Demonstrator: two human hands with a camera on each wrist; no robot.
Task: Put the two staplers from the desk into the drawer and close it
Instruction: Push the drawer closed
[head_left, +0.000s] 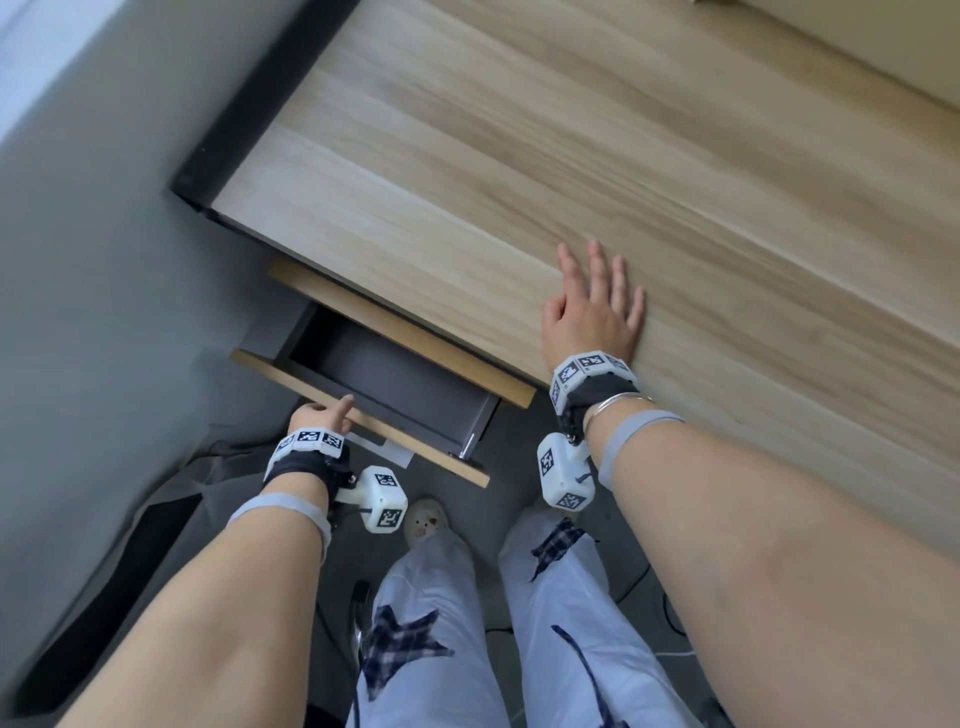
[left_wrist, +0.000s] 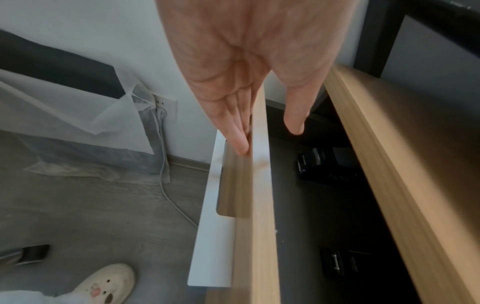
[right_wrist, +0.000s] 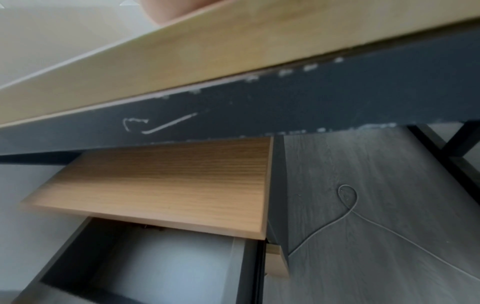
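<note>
The drawer (head_left: 405, 436) under the wooden desk (head_left: 571, 156) stands partly open. Two black staplers lie inside on its dark floor, one (left_wrist: 319, 166) further from the wrist camera and one (left_wrist: 337, 263) closer, both half in shadow. My left hand (head_left: 319, 415) is at the drawer's wooden front (left_wrist: 259, 205). Its straight fingers (left_wrist: 233, 127) lie against the outer face and the thumb (left_wrist: 294, 119) reaches over the top edge above the inside. My right hand (head_left: 592, 312) rests flat on the desk top near its front edge, holding nothing. The head view does not show the staplers.
A white handle strip (left_wrist: 207, 236) runs along the drawer front. A dark cabinet side (right_wrist: 376, 205) stands to the right of the drawer. My legs and a cream slipper (head_left: 426, 522) are below it. A white cable (left_wrist: 166, 185) and plastic sheeting lie on the grey floor.
</note>
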